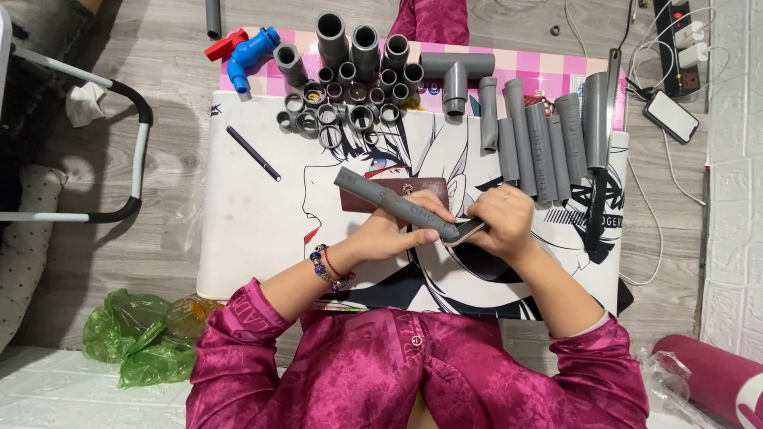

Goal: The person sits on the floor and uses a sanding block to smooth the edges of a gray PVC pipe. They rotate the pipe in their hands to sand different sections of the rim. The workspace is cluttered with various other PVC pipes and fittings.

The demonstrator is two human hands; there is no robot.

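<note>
Left hand: the left hand (393,232) wraps around a grey pipe (393,202), fingers curled over the top and pressed close together, thumb lying along the near side.
Right hand: the right hand (502,222) closes at the pipe's near end, fingertips bunched and pinching a thin flat piece (469,232) against that end; what the piece is, I cannot tell.
Pipe position: it slants up and away from the left fingers, its far end hanging over a brown pad (397,191) on the table (254,230); the near end sits right between the two hands.
Beyond the fingers: a cluster of short grey fittings (350,87) stands open end up, most of them hollow and showing nothing inside, one with a brassy ring in its mouth.
Tee piece: a grey tee fitting (457,75) lies just past that cluster, above the right fingers.
Pipe row: cut grey pipe lengths (540,139) lie side by side just beyond the right knuckles, close to the hand.
Far left of the fingers: a blue valve (250,52) with a red handle lies at the table's far corner, and a black pen (253,152) lies well apart from the left hand.
Wrist: a beaded bracelet (327,266) rings the left wrist.
Right of the hands: a dark long tool (600,191) lies beside the pipe row.
Floor: a green plastic bag (135,338) lies crumpled by the left elbow; its contents are hidden.
</note>
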